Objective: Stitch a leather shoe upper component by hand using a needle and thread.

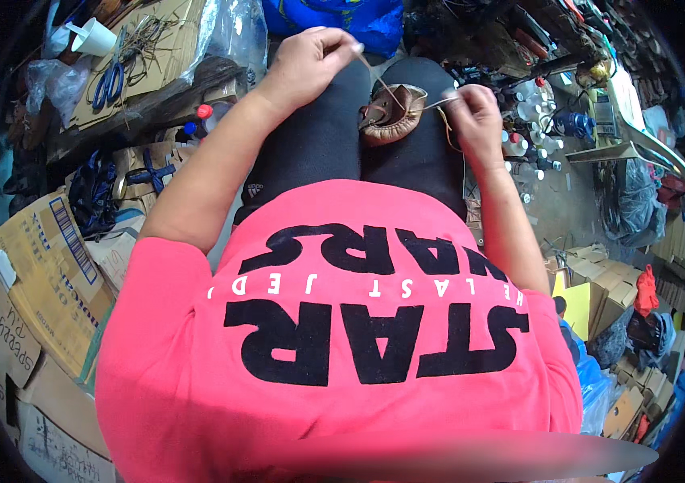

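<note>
A small brown leather piece with a gathered, stitched edge, like the toe of a moccasin, rests across my thighs. Up and to its left, my left hand is closed in a pinch on a thin brown lace that runs taut down to the leather. On the other side, my right hand pinches a thin pale strand that reaches the leather's right edge. A loose loop of cord hangs below the right fingers. Neither palm touches the leather itself.
At the far left, blue-handled scissors and a white cup sit by cardboard. Cardboard boxes stack on the left. Several capped bottles stand to the right. A blue bag lies beyond my knees.
</note>
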{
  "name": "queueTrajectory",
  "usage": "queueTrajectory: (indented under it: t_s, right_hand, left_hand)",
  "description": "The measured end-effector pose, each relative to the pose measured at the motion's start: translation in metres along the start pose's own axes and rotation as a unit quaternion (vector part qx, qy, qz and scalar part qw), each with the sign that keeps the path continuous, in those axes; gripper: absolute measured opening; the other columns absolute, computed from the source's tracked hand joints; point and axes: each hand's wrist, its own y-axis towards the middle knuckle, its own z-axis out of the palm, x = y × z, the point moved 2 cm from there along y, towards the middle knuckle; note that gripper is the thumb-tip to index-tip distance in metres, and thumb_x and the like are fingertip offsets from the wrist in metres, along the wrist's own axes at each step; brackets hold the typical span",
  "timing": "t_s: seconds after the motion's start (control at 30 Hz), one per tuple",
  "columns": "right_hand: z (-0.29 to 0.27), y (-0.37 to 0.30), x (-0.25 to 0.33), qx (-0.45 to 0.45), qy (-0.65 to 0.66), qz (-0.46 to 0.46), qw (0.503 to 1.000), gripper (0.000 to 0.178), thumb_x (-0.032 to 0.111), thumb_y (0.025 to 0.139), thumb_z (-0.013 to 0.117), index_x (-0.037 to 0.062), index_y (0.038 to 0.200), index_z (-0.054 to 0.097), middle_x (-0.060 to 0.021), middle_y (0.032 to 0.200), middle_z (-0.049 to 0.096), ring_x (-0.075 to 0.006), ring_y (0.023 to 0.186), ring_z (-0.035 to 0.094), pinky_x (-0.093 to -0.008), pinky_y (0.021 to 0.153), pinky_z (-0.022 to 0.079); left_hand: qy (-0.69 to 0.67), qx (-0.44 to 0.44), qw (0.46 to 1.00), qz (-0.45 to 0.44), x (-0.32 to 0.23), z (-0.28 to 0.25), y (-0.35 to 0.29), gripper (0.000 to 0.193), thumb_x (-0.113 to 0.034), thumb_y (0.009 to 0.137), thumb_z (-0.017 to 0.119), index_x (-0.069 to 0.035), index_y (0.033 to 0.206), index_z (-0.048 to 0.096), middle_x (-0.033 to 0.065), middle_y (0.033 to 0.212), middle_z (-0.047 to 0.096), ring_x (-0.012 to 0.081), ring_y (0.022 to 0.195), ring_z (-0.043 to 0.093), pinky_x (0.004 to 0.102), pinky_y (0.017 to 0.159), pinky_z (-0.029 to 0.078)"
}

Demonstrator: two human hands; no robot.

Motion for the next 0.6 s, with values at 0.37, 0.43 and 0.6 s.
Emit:
queueTrajectory:
  t_s: [0.37, 0.43, 0.6]
  right_hand:
    - [-0.002, -0.023, 0.01, 0.169, 0.66, 0.129, 0.72, 0.048, 0.042, 0.098, 0.035, 0.0124, 0.06, 0.034, 0.0012, 0.052, 0.028, -0.0142, 0.049, 0.026, -0.0339, 0.065, 0.038]
    - [-0.005, -0.027, 0.0, 0.144, 0.655, 0.173, 0.721, 0.045, 0.041, 0.097, 0.039, 0.011, 0.063, 0.04, 0.0, 0.055, 0.036, -0.0149, 0.05, 0.032, -0.0342, 0.068, 0.04]
    - [-0.054, -0.041, -0.029, 0.14, 0.268, 0.218, 0.928, 0.028, 0.025, 0.09, 0.06, 0.0017, 0.104, 0.062, -0.0049, 0.095, 0.064, -0.0161, 0.084, 0.058, -0.0298, 0.081, 0.045]
  left_hand:
    - [-0.658, 0.12, 0.709, -0.223, 0.004, 0.039, 0.008, 0.044, -0.035, 0.099, 0.039, -0.014, 0.06, 0.033, -0.0022, 0.052, 0.026, 0.013, 0.046, 0.027, 0.035, 0.07, 0.043]
    - [-0.676, 0.131, 0.677, -0.261, 0.013, 0.04, 0.012, 0.044, -0.035, 0.098, 0.04, -0.014, 0.061, 0.035, -0.0015, 0.053, 0.029, 0.0139, 0.047, 0.031, 0.0361, 0.073, 0.044]
    - [-0.203, 0.124, 0.958, -0.163, 0.026, -0.025, 0.019, 0.022, -0.023, 0.09, 0.055, -0.004, 0.099, 0.064, 0.0073, 0.085, 0.064, 0.0189, 0.086, 0.061, 0.0349, 0.084, 0.047]
